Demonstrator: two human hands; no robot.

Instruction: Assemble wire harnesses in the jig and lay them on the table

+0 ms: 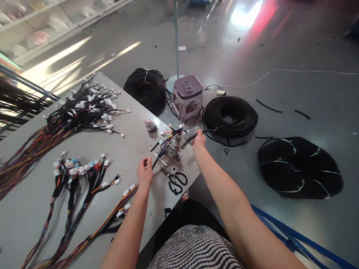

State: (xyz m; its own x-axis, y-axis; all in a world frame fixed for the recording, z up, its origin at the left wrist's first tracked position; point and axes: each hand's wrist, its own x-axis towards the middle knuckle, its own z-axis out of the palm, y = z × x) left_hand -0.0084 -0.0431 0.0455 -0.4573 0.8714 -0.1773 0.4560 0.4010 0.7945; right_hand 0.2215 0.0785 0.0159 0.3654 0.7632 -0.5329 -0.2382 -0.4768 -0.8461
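My left hand [145, 171] is closed around a wire harness [162, 148] near the table corner. The harness runs through a small metal fixture [171, 152], and its far end carries white connectors. Black tubing [190, 139] is gripped in my right hand [199, 139]; its cut end points at the fixture, and the other side leads off toward a coil on the floor. Just below the fixture lie black-handled scissors [176, 181]. A small bottle [150, 126] with dark contents stands beyond the harness.
More harnesses with white connectors [84, 108] cover the table's left side [134, 93]. On the floor are a black tubing coil [230, 116], another coil [146, 89], a strapped black coil [300, 168] and a purple-topped stool [187, 95]. A blue rail [297, 237] stands at lower right.
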